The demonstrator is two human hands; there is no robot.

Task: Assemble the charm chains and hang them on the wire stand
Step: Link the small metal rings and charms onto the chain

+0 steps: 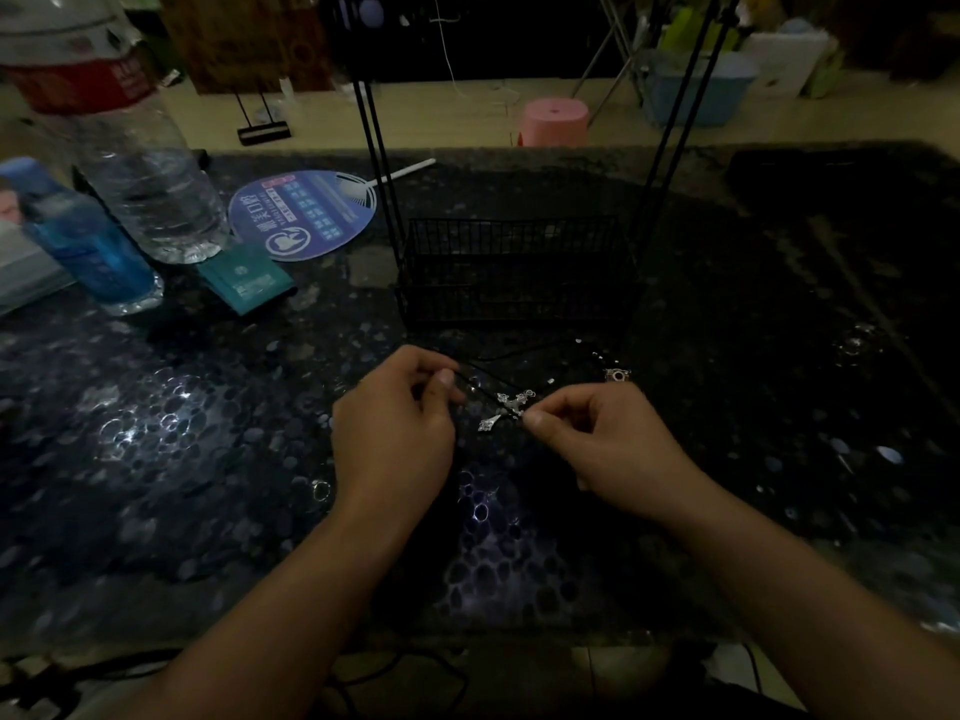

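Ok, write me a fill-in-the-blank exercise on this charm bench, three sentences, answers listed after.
1. The right hand pinches a silver ____-shaped charm.
2. The black wire stand stands on the table ____ the hands.
3. The round blue fan lies to the ____ of the wire stand, by the clear water bottle.

Missing words: cross; behind; left

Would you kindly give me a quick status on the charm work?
Left hand pinching black cord; right hand pinching silver charm. Wire stand just behind, nothing hung in view. No obstruction.
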